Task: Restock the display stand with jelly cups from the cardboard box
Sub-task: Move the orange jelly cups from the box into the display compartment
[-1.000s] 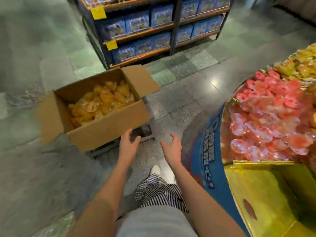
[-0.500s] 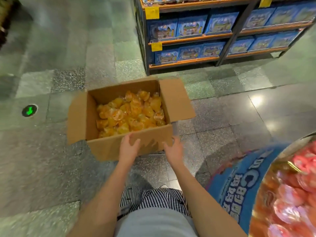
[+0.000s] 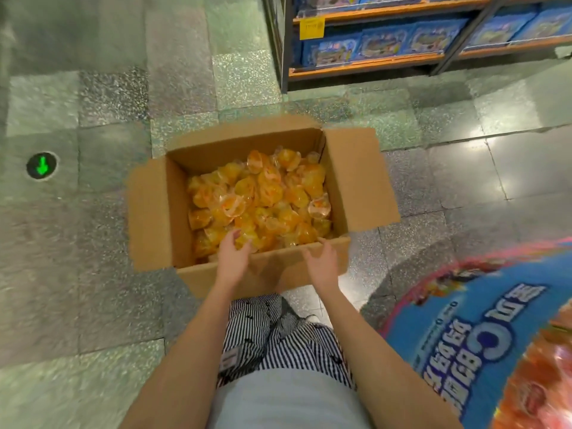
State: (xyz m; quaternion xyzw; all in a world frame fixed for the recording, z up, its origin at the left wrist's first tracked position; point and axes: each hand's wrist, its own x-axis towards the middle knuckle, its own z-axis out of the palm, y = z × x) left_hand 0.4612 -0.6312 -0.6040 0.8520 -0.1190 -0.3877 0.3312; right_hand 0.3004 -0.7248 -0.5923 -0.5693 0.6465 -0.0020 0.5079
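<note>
An open cardboard box [image 3: 356, 181] sits on the floor in front of me, filled with several orange jelly cups [image 3: 263, 196]. My left hand [image 3: 232, 258] reaches over the box's near wall, its fingertips at the nearest cups, fingers relaxed and holding nothing. My right hand [image 3: 322, 263] hovers over the near wall a little to the right, open and empty. The round display stand [image 3: 483, 329], with a blue printed side, fills the lower right corner; only a blurred edge of its red contents shows.
A metal shelf rack [image 3: 402, 60] with blue boxed goods stands behind the box at the top right. A green arrow floor marker [image 3: 41, 165] lies on the tiled floor at the left. My striped trousers and light shirt show below.
My view has swung left and down from the stand onto the box. Both hands have moved forward, from short of the box to over its near wall.
</note>
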